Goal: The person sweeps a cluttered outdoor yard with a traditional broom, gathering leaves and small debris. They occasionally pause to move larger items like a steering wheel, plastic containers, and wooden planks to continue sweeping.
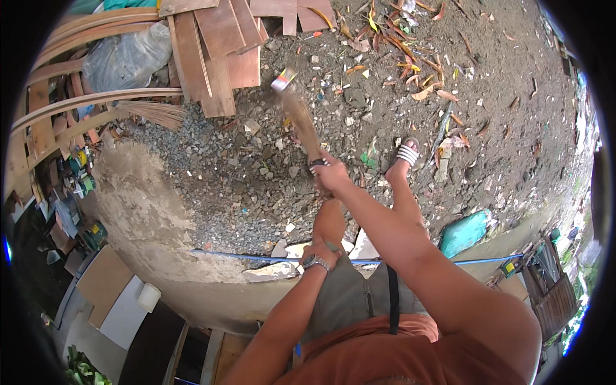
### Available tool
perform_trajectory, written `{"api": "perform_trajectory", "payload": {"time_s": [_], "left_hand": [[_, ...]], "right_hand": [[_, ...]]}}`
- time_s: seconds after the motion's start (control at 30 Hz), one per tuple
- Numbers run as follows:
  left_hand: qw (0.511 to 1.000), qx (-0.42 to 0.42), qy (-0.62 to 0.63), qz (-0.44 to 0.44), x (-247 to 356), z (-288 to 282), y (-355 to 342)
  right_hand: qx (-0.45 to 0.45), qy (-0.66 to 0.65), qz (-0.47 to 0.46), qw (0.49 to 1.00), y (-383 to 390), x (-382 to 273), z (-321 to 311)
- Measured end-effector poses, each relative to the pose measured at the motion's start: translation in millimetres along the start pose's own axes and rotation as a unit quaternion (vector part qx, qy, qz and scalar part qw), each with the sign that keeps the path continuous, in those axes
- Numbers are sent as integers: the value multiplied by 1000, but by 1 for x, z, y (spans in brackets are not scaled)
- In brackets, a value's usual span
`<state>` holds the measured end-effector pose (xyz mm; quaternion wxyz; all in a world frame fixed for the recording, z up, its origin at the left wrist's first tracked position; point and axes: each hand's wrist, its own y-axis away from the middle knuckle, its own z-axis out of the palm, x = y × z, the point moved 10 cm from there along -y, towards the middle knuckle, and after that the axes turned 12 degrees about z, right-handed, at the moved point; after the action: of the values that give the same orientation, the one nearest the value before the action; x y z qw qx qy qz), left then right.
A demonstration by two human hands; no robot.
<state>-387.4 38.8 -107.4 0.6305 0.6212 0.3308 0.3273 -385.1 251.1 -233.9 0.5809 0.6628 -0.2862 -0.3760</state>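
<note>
My right hand (330, 173) is closed round the handle of a stick broom (298, 119), whose blurred bristles reach up and forward over the gravel. At the bristle tips is a small colourful wrapper or packet (283, 80). My left hand (318, 250), with a watch at its wrist, rests on my left thigh, fingers apart. My right foot, in a striped slide (407, 151), stands on the littered dirt to the right of the broom.
Stacked wooden boards (218, 38), a plastic bag (125, 61) and another bundle of sticks (154, 112) lie upper left. Dry leaves (423, 90) litter the dirt upper right. A blue pipe (231, 255) runs near my legs. A teal object (463, 232) lies right; concrete (135, 183) borders the gravel left.
</note>
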Motion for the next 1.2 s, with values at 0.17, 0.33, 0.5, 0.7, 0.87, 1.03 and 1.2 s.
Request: {"api": "perform_trajectory", "payload": {"time_s": [0.17, 0.33, 0.5, 0.7, 0.87, 1.03, 1.2], "left_hand": [[1000, 5, 3, 24, 7, -6, 1], [1000, 2, -16, 11, 6, -4, 0], [1000, -6, -7, 15, 11, -2, -3], [999, 13, -27, 30, 20, -12, 3], [999, -10, -33, 36, 28, -19, -1], [999, 5, -35, 32, 32, -27, -20], [999, 19, -27, -21, 46, -36, -22]], "right_hand": [[112, -89, -26, 989, 69, 24, -115], [10, 178, -6, 984, 92, 70, -55], [51, 261, -66, 962, 38, 35, -63], [70, -54, -39, 995, 66, -27, -218], [50, 56, -74, 994, 103, -23, -197], [-19, 303, -114, 946, 34, -90, -198], [46, 26, -31, 998, -33, -231, -381]]}}
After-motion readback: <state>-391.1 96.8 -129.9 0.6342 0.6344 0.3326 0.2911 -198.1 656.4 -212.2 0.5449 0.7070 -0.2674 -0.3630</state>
